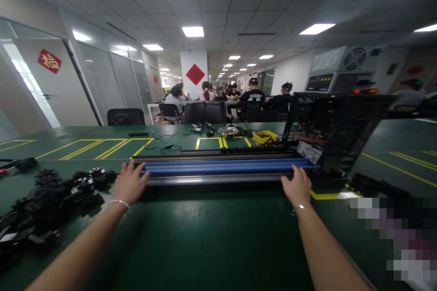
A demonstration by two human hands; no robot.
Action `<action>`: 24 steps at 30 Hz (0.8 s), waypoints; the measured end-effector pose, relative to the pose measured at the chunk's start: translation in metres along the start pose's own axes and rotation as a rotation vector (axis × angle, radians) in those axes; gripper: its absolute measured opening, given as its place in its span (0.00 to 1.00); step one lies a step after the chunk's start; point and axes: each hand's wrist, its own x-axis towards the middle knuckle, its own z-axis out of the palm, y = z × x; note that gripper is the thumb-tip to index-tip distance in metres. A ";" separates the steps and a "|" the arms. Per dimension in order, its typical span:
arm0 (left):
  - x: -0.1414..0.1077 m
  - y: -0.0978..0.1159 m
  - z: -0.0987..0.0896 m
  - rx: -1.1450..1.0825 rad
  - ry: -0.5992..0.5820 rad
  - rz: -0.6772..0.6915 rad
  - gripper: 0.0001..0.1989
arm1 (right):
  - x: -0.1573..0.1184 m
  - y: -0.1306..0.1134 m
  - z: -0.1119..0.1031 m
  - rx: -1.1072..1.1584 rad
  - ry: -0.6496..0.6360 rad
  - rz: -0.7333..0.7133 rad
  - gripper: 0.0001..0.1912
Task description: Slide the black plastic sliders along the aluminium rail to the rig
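Several long metal profiles lie side by side across the green table in front of me. One is a blue profile (221,166), and a dark profile with a shiny face (218,181) lies nearer to me. My left hand (131,182) is at their left end, palm down, fingers spread over the ends. At the right end, my right hand (296,186) has its thumb apart and its fingers stretched forward over the profiles. Both hands appear to touch them, but blur hides the exact contact. Neither hand visibly grips a profile.
An open black computer case (327,132) stands at right, with a power supply (343,66) on top. A heap of small black parts (48,200) lies at left. Farther back are a metal bowl (228,132), a yellow basket (264,137) and cables (167,148). People sit beyond.
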 end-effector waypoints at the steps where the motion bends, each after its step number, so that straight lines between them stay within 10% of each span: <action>1: -0.011 0.025 0.004 -0.031 -0.046 0.044 0.26 | 0.005 0.011 -0.002 0.000 0.011 0.052 0.32; 8: -0.067 0.142 0.011 -0.179 -0.186 0.236 0.25 | 0.022 0.051 -0.008 0.023 -0.022 0.199 0.37; 24: -0.068 0.136 0.011 -0.188 -0.158 0.269 0.22 | 0.013 0.040 -0.002 -0.030 -0.011 0.156 0.38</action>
